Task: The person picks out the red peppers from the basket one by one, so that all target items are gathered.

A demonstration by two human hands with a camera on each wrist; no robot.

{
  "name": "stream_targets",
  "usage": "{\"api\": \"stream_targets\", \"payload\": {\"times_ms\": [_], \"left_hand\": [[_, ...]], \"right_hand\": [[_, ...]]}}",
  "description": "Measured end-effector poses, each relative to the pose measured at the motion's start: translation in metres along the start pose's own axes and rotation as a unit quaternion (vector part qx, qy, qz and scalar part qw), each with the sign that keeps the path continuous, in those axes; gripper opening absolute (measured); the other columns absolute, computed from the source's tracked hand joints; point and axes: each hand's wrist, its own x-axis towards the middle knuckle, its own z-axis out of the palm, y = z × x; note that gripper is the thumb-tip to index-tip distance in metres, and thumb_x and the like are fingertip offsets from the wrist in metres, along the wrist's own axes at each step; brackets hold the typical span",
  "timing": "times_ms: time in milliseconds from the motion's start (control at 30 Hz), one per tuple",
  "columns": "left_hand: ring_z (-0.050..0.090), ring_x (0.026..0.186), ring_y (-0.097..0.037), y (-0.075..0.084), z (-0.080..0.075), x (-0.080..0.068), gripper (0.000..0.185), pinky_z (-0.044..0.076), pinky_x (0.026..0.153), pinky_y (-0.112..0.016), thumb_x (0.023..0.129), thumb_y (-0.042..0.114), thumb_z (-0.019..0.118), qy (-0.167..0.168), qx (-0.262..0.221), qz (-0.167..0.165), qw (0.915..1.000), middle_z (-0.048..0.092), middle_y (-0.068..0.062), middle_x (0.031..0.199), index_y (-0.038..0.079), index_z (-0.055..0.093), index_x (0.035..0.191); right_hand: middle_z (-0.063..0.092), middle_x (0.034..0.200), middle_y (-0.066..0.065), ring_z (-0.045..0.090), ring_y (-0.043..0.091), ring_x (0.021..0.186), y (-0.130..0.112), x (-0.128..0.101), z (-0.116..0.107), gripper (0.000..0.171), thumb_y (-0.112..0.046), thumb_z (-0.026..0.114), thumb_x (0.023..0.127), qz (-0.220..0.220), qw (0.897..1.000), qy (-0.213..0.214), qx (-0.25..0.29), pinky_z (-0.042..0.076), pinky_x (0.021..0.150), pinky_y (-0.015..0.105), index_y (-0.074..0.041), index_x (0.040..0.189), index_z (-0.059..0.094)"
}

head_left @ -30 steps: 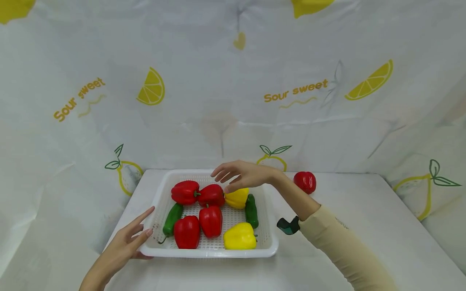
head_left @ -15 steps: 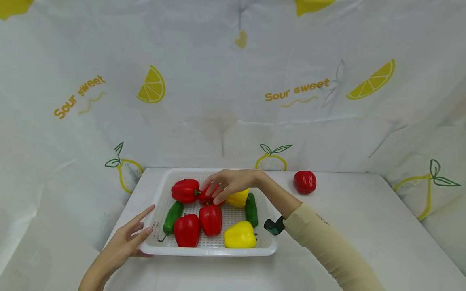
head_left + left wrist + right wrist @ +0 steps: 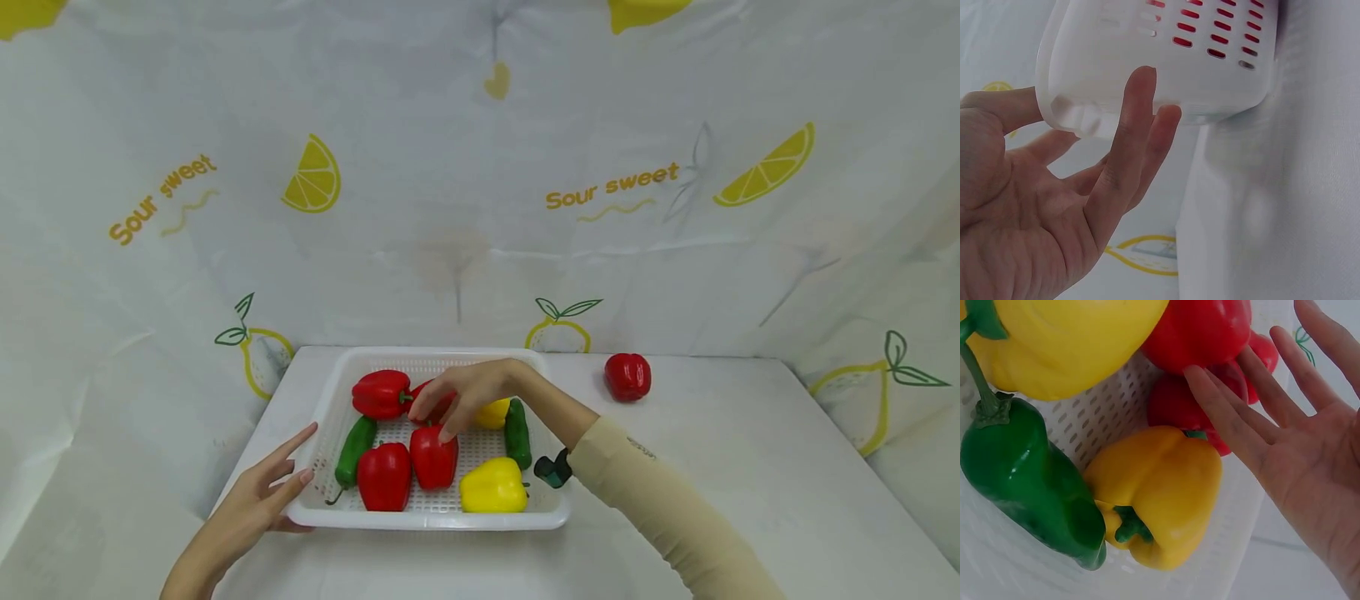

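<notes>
A white perforated basket (image 3: 427, 522) sits on the table and holds several red, yellow and green peppers. My right hand (image 3: 465, 390) reaches into it from the right with its fingers spread and straight. Its fingertips are down at the red pepper in the back middle (image 3: 438, 402) and at the one in front of it (image 3: 433, 458), gripping nothing. The right wrist view shows the open palm (image 3: 1297, 444) beside a yellow pepper (image 3: 1160, 487) and a green pepper (image 3: 1029, 487). My left hand (image 3: 262, 500) lies open against the basket's front left corner (image 3: 1147, 62).
One red pepper (image 3: 627, 376) lies alone on the white table (image 3: 750, 467), right of the basket near the back. A lemon-print cloth (image 3: 480, 208) hangs behind and to both sides. The table edge runs just left of the basket.
My right hand has moved left and down, from above the back yellow pepper to the red peppers in the basket's middle. The left hand and the basket have stayed put.
</notes>
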Motion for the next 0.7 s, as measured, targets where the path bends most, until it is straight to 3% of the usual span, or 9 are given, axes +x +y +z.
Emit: {"api": "stream_targets", "payload": {"times_ms": [167, 367, 700], "left_hand": [[0.068, 0.127, -0.037, 0.001, -0.001, 0.000, 0.075, 0.071, 0.076, -0.045, 0.109, 0.031, 0.064, -0.004, -0.003, -0.003, 1.0000, 0.035, -0.034, 0.170, 0.028, 0.027, 0.174], [0.068, 0.129, -0.039, 0.000, -0.001, 0.000, 0.075, 0.071, 0.075, -0.046, 0.109, 0.030, 0.064, -0.003, -0.005, -0.004, 1.0000, 0.034, -0.033, 0.171, 0.028, 0.026, 0.174], [0.069, 0.127, -0.036, 0.001, -0.002, 0.001, 0.075, 0.071, 0.075, -0.045, 0.110, 0.030, 0.064, -0.005, -0.005, -0.001, 1.0000, 0.035, -0.033, 0.170, 0.027, 0.027, 0.174]], "right_hand": [[0.062, 0.156, 0.000, 0.056, 0.015, 0.138, -0.002, 0.003, 0.003, 0.067, -0.020, 0.081, 0.092, 0.030, 0.999, -0.021, -0.006, 0.064, 0.105, 0.033, -0.013, 0.154, 0.059], [0.058, 0.156, -0.006, 0.051, 0.012, 0.136, -0.003, 0.006, 0.007, 0.069, -0.019, 0.084, 0.091, 0.073, 0.997, -0.038, -0.007, 0.064, 0.108, 0.043, -0.022, 0.156, 0.059], [0.060, 0.145, -0.009, 0.053, 0.013, 0.134, -0.005, 0.011, 0.011, 0.065, -0.015, 0.083, 0.092, 0.071, 0.995, -0.074, -0.009, 0.066, 0.101, 0.039, -0.019, 0.152, 0.060]]}}
